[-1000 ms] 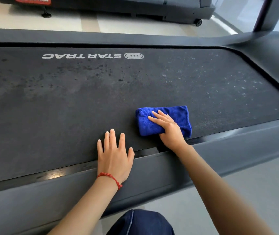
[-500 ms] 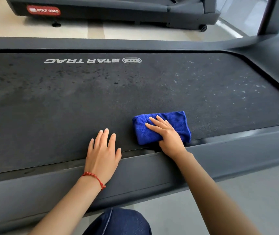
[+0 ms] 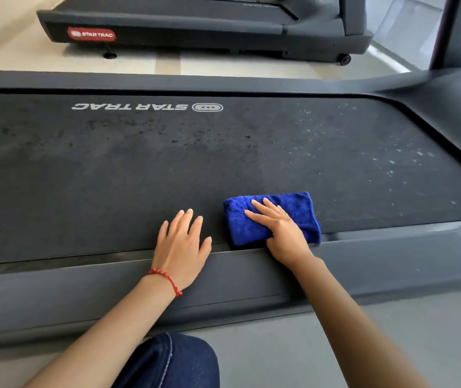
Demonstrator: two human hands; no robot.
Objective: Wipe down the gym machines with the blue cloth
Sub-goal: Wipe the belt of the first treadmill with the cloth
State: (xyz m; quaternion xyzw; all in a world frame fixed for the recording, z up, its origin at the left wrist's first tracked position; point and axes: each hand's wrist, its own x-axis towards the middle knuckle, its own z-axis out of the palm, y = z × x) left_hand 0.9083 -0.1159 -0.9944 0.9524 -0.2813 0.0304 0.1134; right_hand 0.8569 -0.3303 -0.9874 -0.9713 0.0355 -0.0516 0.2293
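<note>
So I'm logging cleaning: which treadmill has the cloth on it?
The near treadmill, under both hands; the blue cloth lies on its belt. The far one is untouched.

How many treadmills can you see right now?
2. The near treadmill lies across the view, with the blue cloth on its belt under the right hand. The second treadmill stands behind it, partly out of view.

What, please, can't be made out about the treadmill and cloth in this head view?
- Belt under the cloth: covered by it.
- Cloth's middle: hidden by the right hand.
- Belt's left end: cut off by the frame edge.
- Belt beneath the left hand: covered.
</note>
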